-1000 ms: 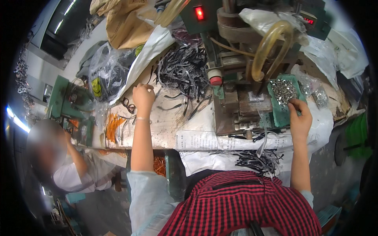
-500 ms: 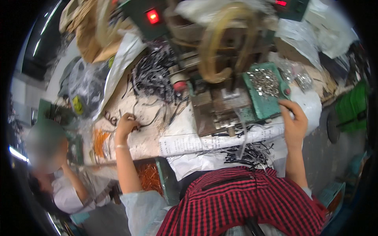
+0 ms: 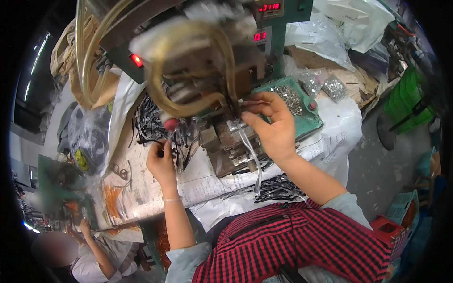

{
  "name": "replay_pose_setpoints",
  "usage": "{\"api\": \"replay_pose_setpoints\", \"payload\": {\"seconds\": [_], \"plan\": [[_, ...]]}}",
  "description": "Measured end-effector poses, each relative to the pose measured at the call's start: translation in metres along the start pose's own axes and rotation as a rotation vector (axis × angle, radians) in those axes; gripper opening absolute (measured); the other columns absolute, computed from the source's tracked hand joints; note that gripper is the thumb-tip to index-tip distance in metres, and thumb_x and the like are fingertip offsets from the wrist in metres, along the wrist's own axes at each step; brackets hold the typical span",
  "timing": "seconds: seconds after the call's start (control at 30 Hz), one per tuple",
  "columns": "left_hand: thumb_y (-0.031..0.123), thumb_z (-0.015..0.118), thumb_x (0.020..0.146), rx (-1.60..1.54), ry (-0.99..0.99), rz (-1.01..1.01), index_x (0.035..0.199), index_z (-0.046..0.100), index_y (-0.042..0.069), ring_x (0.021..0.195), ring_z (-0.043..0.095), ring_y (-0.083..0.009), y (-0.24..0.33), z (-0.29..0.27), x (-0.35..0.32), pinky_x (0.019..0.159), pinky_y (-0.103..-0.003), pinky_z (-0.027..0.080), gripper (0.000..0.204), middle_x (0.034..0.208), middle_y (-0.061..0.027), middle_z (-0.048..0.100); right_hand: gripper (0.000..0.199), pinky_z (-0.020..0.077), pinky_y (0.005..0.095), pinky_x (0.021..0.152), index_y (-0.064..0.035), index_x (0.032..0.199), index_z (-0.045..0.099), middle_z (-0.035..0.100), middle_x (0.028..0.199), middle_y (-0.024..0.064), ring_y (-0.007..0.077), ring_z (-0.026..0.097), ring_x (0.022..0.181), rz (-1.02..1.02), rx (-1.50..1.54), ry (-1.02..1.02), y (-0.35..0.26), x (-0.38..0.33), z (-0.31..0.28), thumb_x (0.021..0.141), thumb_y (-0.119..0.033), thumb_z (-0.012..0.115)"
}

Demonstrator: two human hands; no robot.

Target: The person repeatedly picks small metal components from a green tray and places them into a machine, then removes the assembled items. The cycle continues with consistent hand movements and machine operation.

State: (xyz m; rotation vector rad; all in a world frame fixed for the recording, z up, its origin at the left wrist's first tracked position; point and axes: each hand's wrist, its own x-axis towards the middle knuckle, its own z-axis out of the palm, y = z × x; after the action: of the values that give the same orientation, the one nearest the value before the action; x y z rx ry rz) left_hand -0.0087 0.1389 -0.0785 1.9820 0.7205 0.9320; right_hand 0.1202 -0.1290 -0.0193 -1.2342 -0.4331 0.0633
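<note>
The left hand (image 3: 161, 165) is low over the bench (image 3: 141, 175), its fingers curled toward the thumb, with one dark strip (image 3: 152, 141) running sideways at the fingertips; whether that grip is pinching the strip or only touching it, I cannot tell. The strip lies at the far end of the grip, away from the palm, and extends to the left past the fingers. Just beyond this hand lies a loose heap of dark strips (image 3: 150, 115), and a red button (image 3: 170, 124) stands out just above the fingertips. The right hand (image 3: 278, 129) reaches in from the right to the working spot of the press (image 3: 210, 137), thumb and forefinger pointing left with their tips close to each other. What is between them is too small to make out, so I cannot tell whether that grip is pinching anything. A small metal fixture (image 3: 236, 124) sits just below and to the left of those tips, and a pale translucent band (image 3: 257, 170) trails from it toward the person. Beside and behind the right hand is a green tray (image 3: 309, 124) holding small shiny metal pieces (image 3: 289, 98), partly covered by the hand. A yellowish hose (image 3: 228, 60) loops above the fixture. Another bunch of dark strips (image 3: 279, 189) lies nearer the person's checked apron (image 3: 283, 236).
</note>
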Motion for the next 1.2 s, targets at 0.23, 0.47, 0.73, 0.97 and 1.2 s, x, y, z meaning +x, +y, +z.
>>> {"api": "replay_pose_setpoints", "payload": {"seconds": [0.23, 0.47, 0.73, 0.97, 1.2], "plan": [[0.005, 0.063, 0.102, -0.503, 0.184, 0.316, 0.107, 0.061, -0.005, 0.072, 0.067, -0.0176, 0.107, 0.007, -0.031, 0.064, -0.028, 0.059, 0.011, 0.093, -0.0148, 0.069, 0.039, 0.0512, 0.0274, 0.090, 0.0017, 0.122, 0.058, 0.074, 0.097, 0.0087, 0.0119, 0.068, 0.098, 0.062, 0.009, -0.019, -0.020, -0.001, 0.005, 0.087, 0.000, 0.075], [0.005, 0.069, 0.098, -0.696, -0.044, 0.405, 0.103, 0.063, -0.005, 0.072, 0.070, -0.0188, 0.175, 0.013, -0.014, 0.059, -0.026, 0.058, 0.013, 0.096, -0.0186, 0.072, 0.044, 0.0495, 0.0292, 0.095, 0.0012, 0.126, 0.055, 0.073, 0.102, 0.0100, 0.0128, 0.067, 0.100, -0.027, 0.014, -0.036, -0.009, 0.000, 0.009, 0.087, 0.000, 0.075], [-0.001, 0.075, 0.089, -0.386, -0.073, 0.730, 0.096, 0.071, 0.000, 0.077, 0.072, -0.0202, 0.158, 0.019, -0.026, 0.064, -0.028, 0.057, 0.008, 0.092, -0.0131, 0.075, 0.057, 0.0462, 0.0331, 0.104, 0.0020, 0.140, 0.049, 0.065, 0.126, 0.0128, 0.0188, 0.061, 0.118, 0.230, 0.217, -0.193, -0.059, -0.013, 0.001, 0.087, 0.005, 0.068], [0.007, 0.090, 0.073, 0.051, -0.088, 1.189, 0.094, 0.076, 0.009, 0.059, 0.063, -0.0157, 0.138, 0.070, -0.061, 0.050, -0.028, 0.046, 0.025, 0.090, -0.0069, 0.075, 0.017, 0.0534, 0.0326, 0.092, -0.0018, 0.105, 0.075, 0.077, 0.101, 0.0118, 0.0206, 0.073, 0.100, -0.130, -0.826, 0.002, 0.033, 0.003, -0.095, 0.093, -0.004, 0.063], [0.009, 0.088, 0.074, 0.018, -0.037, 1.242, 0.096, 0.073, 0.007, 0.053, 0.057, -0.0118, 0.132, 0.080, -0.058, 0.048, -0.025, 0.043, 0.027, 0.095, -0.0070, 0.073, 0.017, 0.0527, 0.0310, 0.085, -0.0029, 0.108, 0.073, 0.076, 0.100, 0.0079, 0.0168, 0.070, 0.094, -0.101, -0.604, 0.187, 0.033, 0.017, -0.133, 0.096, -0.004, 0.062]]}}
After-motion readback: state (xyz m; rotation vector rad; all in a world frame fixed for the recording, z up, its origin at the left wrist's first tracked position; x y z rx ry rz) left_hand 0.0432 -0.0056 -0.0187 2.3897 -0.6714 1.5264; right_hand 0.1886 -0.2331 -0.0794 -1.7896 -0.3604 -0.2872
